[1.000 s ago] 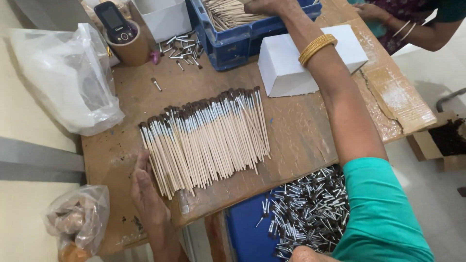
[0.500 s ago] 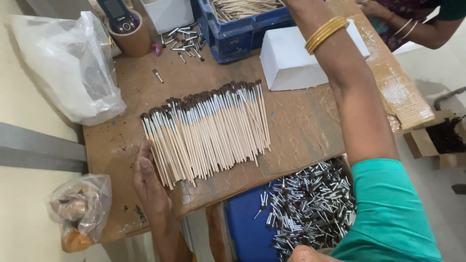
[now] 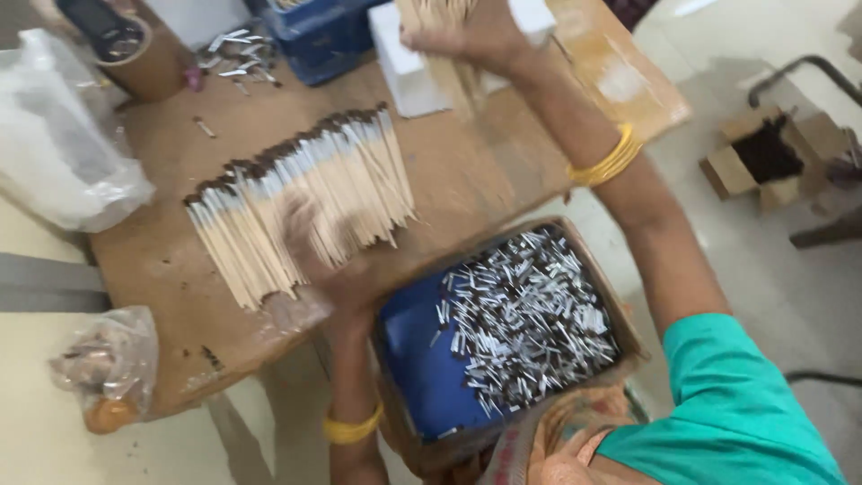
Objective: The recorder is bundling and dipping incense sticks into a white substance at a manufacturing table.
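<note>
While the left hand (image 3: 310, 238) is resting flat, fingers loose, on the row of thin sticks (image 3: 296, 202) on the wooden table (image 3: 476, 171), the right hand (image 3: 467, 36), earlier reaching into the blue crate (image 3: 314, 40), is now clenching a fresh bundle of sticks (image 3: 449, 63) (blurred) above the white box (image 3: 404, 63).

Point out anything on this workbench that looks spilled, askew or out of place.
A few small silver pieces lie scattered loose on the wooden table beside the blue crate, and one stray sits apart. The row of sticks is fanned, not square. The right hand holds a bundle.
</note>
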